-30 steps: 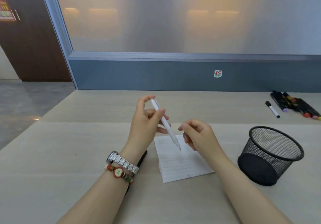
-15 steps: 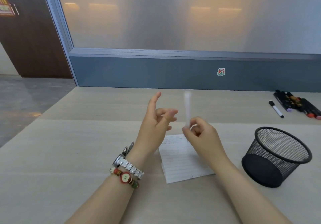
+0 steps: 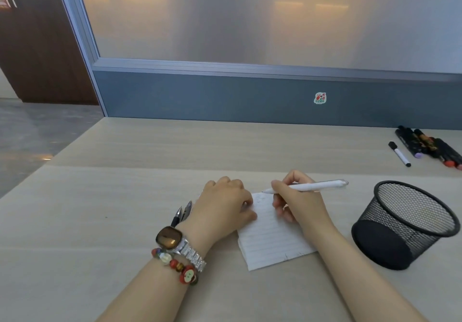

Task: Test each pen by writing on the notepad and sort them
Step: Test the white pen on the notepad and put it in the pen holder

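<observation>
A lined notepad sheet (image 3: 271,239) lies on the table in front of me. My right hand (image 3: 298,200) grips a white pen (image 3: 312,186), its tip touching the sheet's far edge, where faint scribbles show. My left hand (image 3: 223,205) rests fingers-down on the sheet's left side, pinning it. Two dark pens (image 3: 181,213) lie just left of that hand, partly hidden by my wrist. A group of dark markers (image 3: 428,146) and a white marker with a black cap (image 3: 399,153) lie at the far right.
A black mesh pen cup (image 3: 410,224) stands right of the notepad, close to my right forearm. A grey partition with frosted glass runs along the table's far edge. The table's left edge drops to the floor.
The white pen passed from my left hand to my right. My right hand turned it tip-down onto the paper, and my left hand came down flat on the sheet.
</observation>
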